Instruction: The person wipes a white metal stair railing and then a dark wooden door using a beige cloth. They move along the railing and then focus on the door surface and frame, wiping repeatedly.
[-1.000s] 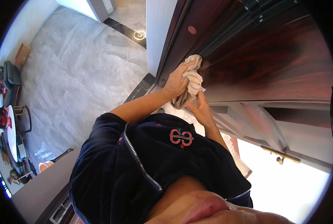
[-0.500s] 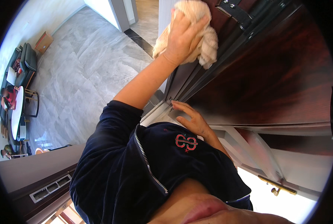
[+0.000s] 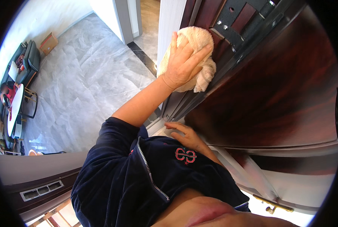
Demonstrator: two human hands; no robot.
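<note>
My left hand [image 3: 184,62] presses a cream towel [image 3: 197,36] against the dark reddish-brown door frame, just below a black metal hinge plate [image 3: 225,19]. Its fingers spread over the bunched cloth, and one end of the towel hangs beside the palm. The surface under the towel is hidden. My right hand [image 3: 186,135] is open and holds nothing that I can see. It is low and close to my body, its fingertips near the foot of the frame; whether they touch it I cannot tell.
A glossy dark wood door panel [image 3: 267,98] fills the right side. A grey tiled floor [image 3: 74,79] stretches left. Far left, a person [image 3: 10,92] sits at a white table [image 3: 15,113] near a dark sofa [image 3: 32,62]. A cardboard box [image 3: 48,43] stands by the wall.
The whole view has shifted, so door, hinge, towel and hands appear lower. My left hand stays on the towel below the hinge, its fingers looking more spread. My right hand stays open.
</note>
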